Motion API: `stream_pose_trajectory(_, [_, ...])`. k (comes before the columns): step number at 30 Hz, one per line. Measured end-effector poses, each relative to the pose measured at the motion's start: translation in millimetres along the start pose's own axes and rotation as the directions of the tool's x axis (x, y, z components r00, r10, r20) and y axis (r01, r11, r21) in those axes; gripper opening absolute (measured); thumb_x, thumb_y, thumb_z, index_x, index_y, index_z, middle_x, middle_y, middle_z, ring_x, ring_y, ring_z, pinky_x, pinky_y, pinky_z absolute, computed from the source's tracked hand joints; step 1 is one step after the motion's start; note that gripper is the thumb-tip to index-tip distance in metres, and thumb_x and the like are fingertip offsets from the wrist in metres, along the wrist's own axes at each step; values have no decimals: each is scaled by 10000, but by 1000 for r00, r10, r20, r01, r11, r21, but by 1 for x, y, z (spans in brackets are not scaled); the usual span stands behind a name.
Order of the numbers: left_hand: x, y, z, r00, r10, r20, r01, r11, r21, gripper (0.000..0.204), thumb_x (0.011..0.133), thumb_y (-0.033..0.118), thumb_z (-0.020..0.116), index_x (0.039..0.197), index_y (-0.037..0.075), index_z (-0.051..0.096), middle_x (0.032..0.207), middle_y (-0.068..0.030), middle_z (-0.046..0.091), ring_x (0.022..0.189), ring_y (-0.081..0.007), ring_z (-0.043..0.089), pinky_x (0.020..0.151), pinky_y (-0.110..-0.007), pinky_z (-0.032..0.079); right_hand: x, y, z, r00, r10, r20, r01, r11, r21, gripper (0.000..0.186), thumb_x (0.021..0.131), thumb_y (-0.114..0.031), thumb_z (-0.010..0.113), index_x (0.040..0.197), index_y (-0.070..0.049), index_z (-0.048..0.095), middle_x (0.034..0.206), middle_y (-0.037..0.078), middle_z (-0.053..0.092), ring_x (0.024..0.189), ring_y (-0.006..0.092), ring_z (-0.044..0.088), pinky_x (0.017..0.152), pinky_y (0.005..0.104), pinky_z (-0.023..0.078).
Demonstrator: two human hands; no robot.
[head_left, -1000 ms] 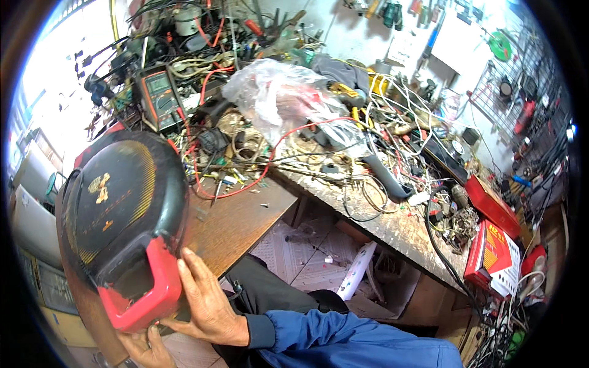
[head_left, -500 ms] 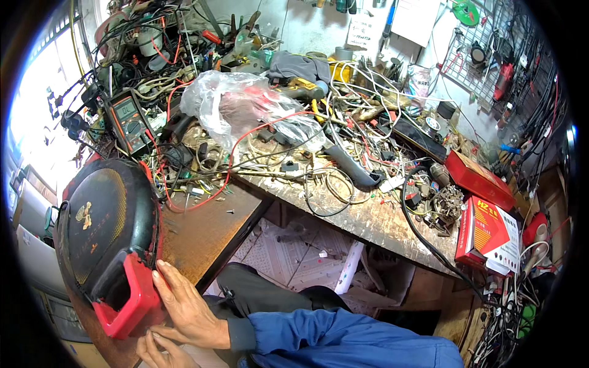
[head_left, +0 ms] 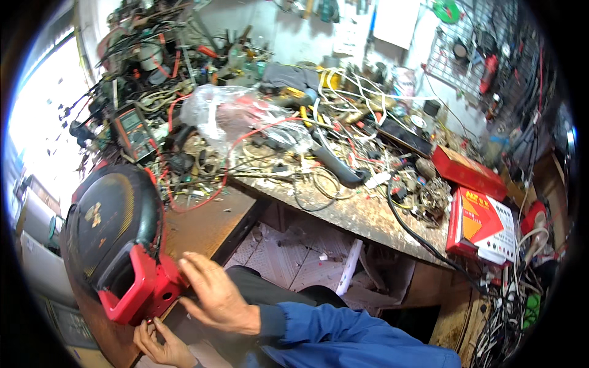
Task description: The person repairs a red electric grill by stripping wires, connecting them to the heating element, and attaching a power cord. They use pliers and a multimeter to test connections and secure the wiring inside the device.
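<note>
A round electric griddle [head_left: 101,230] with a black lid stands on the left part of the bench. Its red handle [head_left: 126,291] and a red housing with small holes [head_left: 162,294] face me. By the lower end of that housing is my left hand [head_left: 162,345], thumb and fingertips closed together around something small that I cannot make out. My right hand [head_left: 218,297], in a blue sleeve, hovers just right of the housing. Its fingers are stretched out and it holds nothing.
Behind the griddle stands a multimeter [head_left: 134,130] with a red lead [head_left: 230,161]. A clear plastic bag [head_left: 211,113], cables and loose parts clutter the bench. Red boxes [head_left: 481,224] lie at the right edge. A gap in front of the bench shows the tiled floor [head_left: 300,254].
My right hand has lifted off the red housing and moved right, uncovering its holes. My left hand has come up against the housing's lower end. The view has shifted slightly.
</note>
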State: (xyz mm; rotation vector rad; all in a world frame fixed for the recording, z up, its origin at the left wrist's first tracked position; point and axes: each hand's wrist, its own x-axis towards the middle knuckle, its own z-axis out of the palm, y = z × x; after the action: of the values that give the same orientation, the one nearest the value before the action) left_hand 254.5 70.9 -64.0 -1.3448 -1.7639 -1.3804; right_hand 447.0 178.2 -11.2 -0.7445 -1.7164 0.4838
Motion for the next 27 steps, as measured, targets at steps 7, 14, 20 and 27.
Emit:
stream_pose_trajectory(7, [6, 25, 3, 986, -141, -84, 134, 988, -80, 274, 822, -129, 761, 1061, -35, 666, 1056, -144, 617, 779, -214, 661, 687, -313, 583, 26, 12, -43, 993, -84, 86, 97, 982, -162, 542, 788, -96, 839, 1266, 48, 629, 1236, 231, 656, 1127, 389, 655, 966, 437, 551])
stream_pose_trajectory(14, [13, 33, -5, 995, -98, -32, 98, 995, 6, 319, 797, -129, 759, 1080, -23, 659, 1105, -132, 599, 824, -194, 672, 706, -299, 591, 83, 37, -57, 967, -219, 133, 245, 942, -228, 379, 781, -85, 815, 1114, 9, 662, 1146, 205, 662, 1035, 379, 661, 900, 440, 556])
stream_pose_trajectory(20, [15, 35, -3, 989, -133, -67, 133, 991, -4, 318, 759, -113, 785, 1038, -8, 675, 1004, -135, 625, 786, -234, 645, 675, -327, 568, 186, 64, -61, 969, -200, 147, 225, 957, -183, 258, 854, -6, 717, 1105, 17, 662, 1126, 212, 683, 1034, 400, 679, 852, 447, 553])
stream_pose_trajectory(27, [15, 33, -6, 993, -113, -25, 114, 991, 72, 311, 764, -126, 762, 1027, -11, 641, 1014, -129, 587, 780, -210, 644, 664, -306, 567, 324, 160, 26, 692, -80, 717, 605, 605, -517, 668, 726, 55, 650, 1377, -58, 551, 1309, 158, 626, 1219, 384, 594, 996, 454, 514])
